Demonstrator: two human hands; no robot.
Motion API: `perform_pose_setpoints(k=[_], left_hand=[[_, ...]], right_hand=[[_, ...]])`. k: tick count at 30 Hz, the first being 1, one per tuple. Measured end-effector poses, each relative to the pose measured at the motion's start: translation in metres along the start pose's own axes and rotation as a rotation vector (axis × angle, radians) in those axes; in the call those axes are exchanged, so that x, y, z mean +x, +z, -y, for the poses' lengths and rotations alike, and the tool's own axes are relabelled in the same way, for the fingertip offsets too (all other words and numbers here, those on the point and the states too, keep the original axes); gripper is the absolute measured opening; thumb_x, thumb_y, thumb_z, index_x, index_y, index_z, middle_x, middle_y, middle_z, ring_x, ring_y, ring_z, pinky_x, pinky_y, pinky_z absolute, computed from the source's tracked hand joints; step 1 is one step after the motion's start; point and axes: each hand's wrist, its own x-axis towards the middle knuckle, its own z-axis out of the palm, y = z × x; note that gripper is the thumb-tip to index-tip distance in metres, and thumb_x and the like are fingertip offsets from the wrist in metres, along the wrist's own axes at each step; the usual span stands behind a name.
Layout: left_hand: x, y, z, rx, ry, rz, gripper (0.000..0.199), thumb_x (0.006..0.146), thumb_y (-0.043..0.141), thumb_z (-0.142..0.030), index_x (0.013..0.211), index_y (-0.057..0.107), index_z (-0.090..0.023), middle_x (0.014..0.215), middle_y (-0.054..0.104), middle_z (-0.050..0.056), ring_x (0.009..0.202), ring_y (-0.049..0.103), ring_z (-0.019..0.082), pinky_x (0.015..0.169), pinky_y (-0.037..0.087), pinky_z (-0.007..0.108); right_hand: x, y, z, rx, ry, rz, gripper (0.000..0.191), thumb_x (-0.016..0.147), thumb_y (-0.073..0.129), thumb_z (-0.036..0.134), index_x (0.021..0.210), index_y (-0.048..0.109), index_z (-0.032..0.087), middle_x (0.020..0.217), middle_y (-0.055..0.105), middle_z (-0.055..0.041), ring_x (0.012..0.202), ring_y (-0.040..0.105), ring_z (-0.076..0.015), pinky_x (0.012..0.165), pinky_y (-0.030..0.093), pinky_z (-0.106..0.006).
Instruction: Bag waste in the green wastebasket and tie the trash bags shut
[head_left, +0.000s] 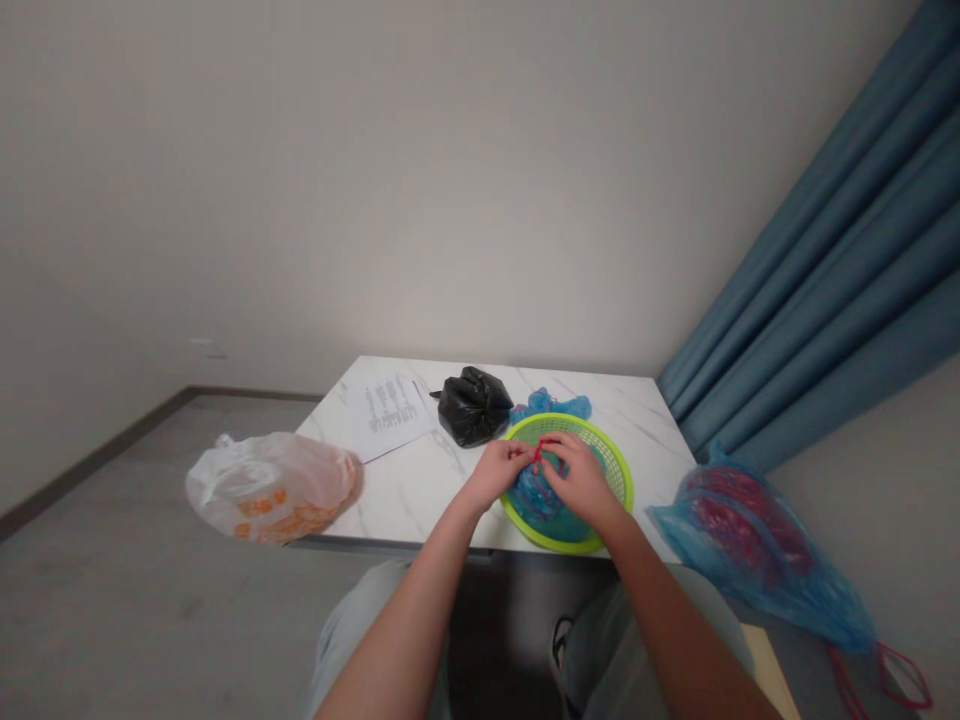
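Over a lime-green plastic basket [626, 480] my two hands meet at a red drawstring [538, 453]. My left hand [501, 470] pinches the string from the left side. From the right, my right hand [579, 475] grips it too, with fingertips close to the left ones. Below them, inside the basket, lies a translucent blue plastic bag [540, 498]; its contents are hard to make out. The exact form of the string between the fingers, knot or loop, is too small to tell.
Behind the basket are a crumpled blue bag [551, 403] and a black plastic bag [472, 405]. A printed sheet [390, 412] lies left on the white marbled table [409, 500]. A white bag [274, 485] sits at the left edge. At right, a large blue bag [757, 545] stands near the curtain [825, 230].
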Motion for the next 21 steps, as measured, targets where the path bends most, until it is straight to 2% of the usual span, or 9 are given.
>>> perform_pose_setpoints(k=[3,6,8,11,12,13,14,17,21], left_hand=[[-0.001,0.002,-0.001,-0.225,-0.047,0.068,0.026,0.076,0.067,-0.037,0.073,0.073,-0.012,0.073,0.071,0.006,0.065,0.06,0.015,0.064,0.045,0.025],[0.001,0.003,0.001,-0.295,-0.032,0.077,0.027,0.078,0.067,-0.038,0.078,0.074,-0.011,0.078,0.073,0.008,0.071,0.064,0.016,0.072,0.049,0.027],[0.005,-0.004,0.005,-0.313,-0.038,-0.063,0.028,0.078,0.067,-0.038,0.086,0.074,-0.011,0.083,0.074,0.009,0.075,0.066,0.018,0.076,0.052,0.03],[0.011,-0.023,0.01,-0.325,-0.037,-0.48,0.03,0.08,0.064,-0.037,0.095,0.07,-0.012,0.083,0.073,0.008,0.072,0.068,0.018,0.073,0.054,0.032],[0.012,-0.03,0.011,-0.32,-0.023,-0.592,0.029,0.081,0.062,-0.036,0.096,0.069,-0.012,0.082,0.073,0.008,0.069,0.067,0.016,0.072,0.054,0.031],[0.013,-0.036,0.011,-0.322,-0.011,-0.655,0.029,0.082,0.061,-0.035,0.097,0.069,-0.012,0.08,0.072,0.007,0.066,0.066,0.015,0.07,0.054,0.03],[0.013,-0.041,0.011,-0.33,0.001,-0.687,0.03,0.081,0.06,-0.034,0.098,0.068,-0.011,0.079,0.072,0.007,0.064,0.064,0.014,0.069,0.053,0.03],[0.01,-0.047,0.006,-0.406,0.029,-0.671,0.034,0.08,0.061,-0.034,0.103,0.065,-0.01,0.081,0.071,0.007,0.066,0.064,0.013,0.07,0.053,0.029],[0.005,-0.04,-0.007,-0.498,0.1,-0.67,0.034,0.078,0.065,-0.032,0.105,0.062,-0.011,0.077,0.067,0.003,0.065,0.062,0.01,0.068,0.052,0.026]], right_hand=[[0.001,0.002,0.002,0.082,0.027,-0.021,0.014,0.091,0.058,0.026,0.092,0.072,0.022,0.115,0.066,-0.0069,0.109,0.058,-0.0217,0.1,0.044,-0.039],[0.001,-0.002,0.0,0.055,0.069,-0.062,0.019,0.092,0.057,0.031,0.081,0.07,0.022,0.108,0.067,-0.0069,0.105,0.059,-0.0218,0.098,0.044,-0.039],[0.0,-0.012,-0.009,-0.009,0.11,-0.145,0.023,0.092,0.056,0.033,0.079,0.069,0.021,0.104,0.066,-0.0079,0.103,0.058,-0.0224,0.095,0.044,-0.039],[-0.004,-0.033,-0.031,-0.107,0.266,-0.455,0.026,0.09,0.054,0.035,0.076,0.067,0.018,0.095,0.064,-0.0098,0.093,0.058,-0.0229,0.089,0.045,-0.039],[-0.006,-0.04,-0.038,-0.119,0.329,-0.545,0.027,0.089,0.054,0.037,0.075,0.066,0.017,0.091,0.063,-0.0098,0.089,0.058,-0.0229,0.087,0.045,-0.039],[-0.009,-0.046,-0.045,-0.108,0.385,-0.599,0.027,0.087,0.055,0.038,0.074,0.066,0.017,0.089,0.063,-0.0096,0.087,0.058,-0.023,0.085,0.045,-0.039],[-0.011,-0.05,-0.05,-0.07,0.435,-0.62,0.028,0.086,0.056,0.04,0.074,0.066,0.017,0.088,0.064,-0.0095,0.085,0.058,-0.023,0.084,0.045,-0.038],[-0.014,-0.056,-0.051,0.113,0.543,-0.615,0.031,0.083,0.058,0.046,0.08,0.068,0.017,0.087,0.067,-0.0091,0.084,0.06,-0.0228,0.082,0.046,-0.037],[-0.01,-0.052,-0.034,0.22,0.495,-0.682,0.033,0.082,0.062,0.049,0.082,0.068,0.017,0.088,0.068,-0.0073,0.086,0.059,-0.0212,0.08,0.046,-0.033]])
